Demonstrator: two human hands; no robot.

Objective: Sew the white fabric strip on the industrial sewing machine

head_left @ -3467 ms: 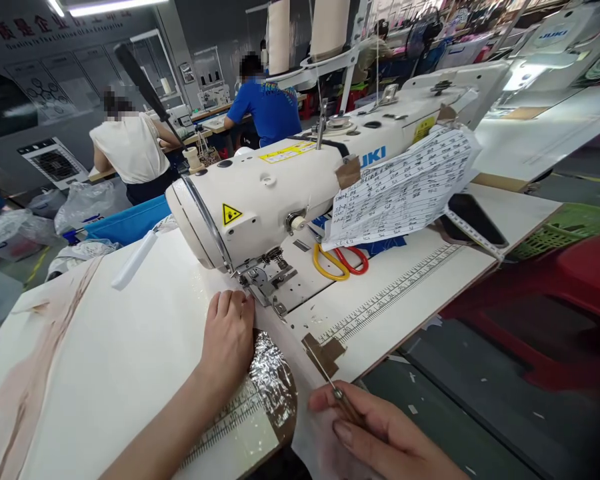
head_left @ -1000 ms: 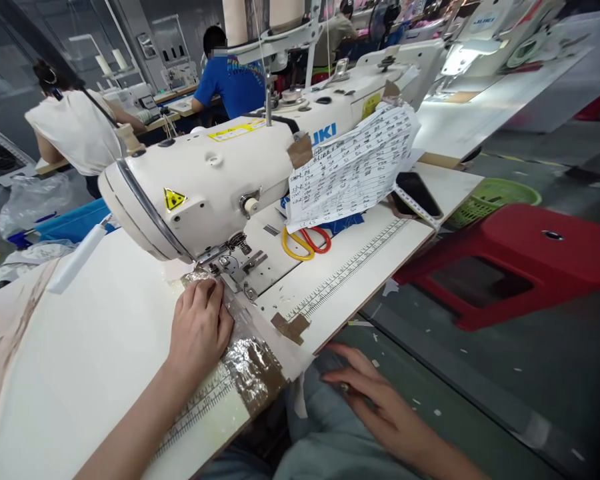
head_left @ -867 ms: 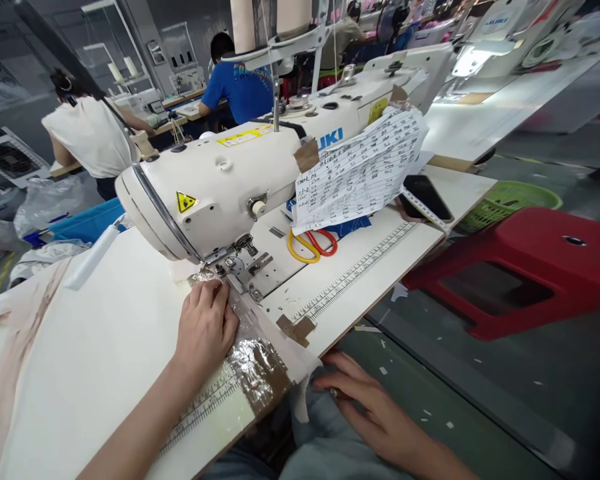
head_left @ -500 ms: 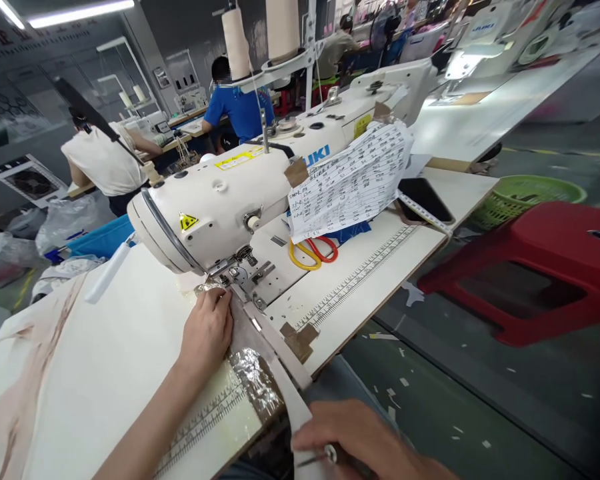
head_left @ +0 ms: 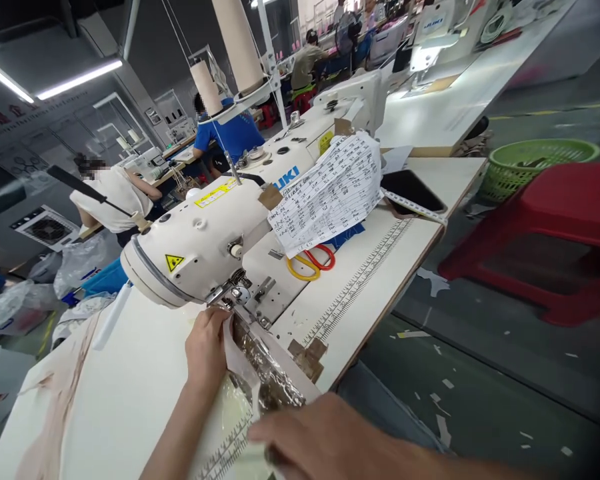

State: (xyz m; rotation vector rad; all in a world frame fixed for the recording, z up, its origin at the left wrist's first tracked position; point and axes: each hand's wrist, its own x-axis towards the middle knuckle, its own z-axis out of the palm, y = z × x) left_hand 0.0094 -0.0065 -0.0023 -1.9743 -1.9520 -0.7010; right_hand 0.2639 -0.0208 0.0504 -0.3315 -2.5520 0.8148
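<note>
The fingers of the left hand are bent onto pale cloth, grasping it close to the needle area of the sewing machine; their tips and the thumb are partly hidden. That cloth lies just in front of the sewing machine, running from beside its foot toward the wearer. The right hand is farther in front of the sewing machine, blurred, with its fingers curled toward the cloth; whether they grip anything cannot be told. Near it, in front of the sewing machine, are shiny clear film and a patch of brown tape on the white counter. Just right of the sewing machine lie scissors with one yellow and one red handle, partly under a handwritten paper that hangs by the machine's side. Farther right are printed ruler marks and a dark phone. Well to the sewing machine's right, past the counter, stand a green basket and a red stool. Pinkish fabric lies to its left; beyond it sits a person in a blue shirt.
</note>
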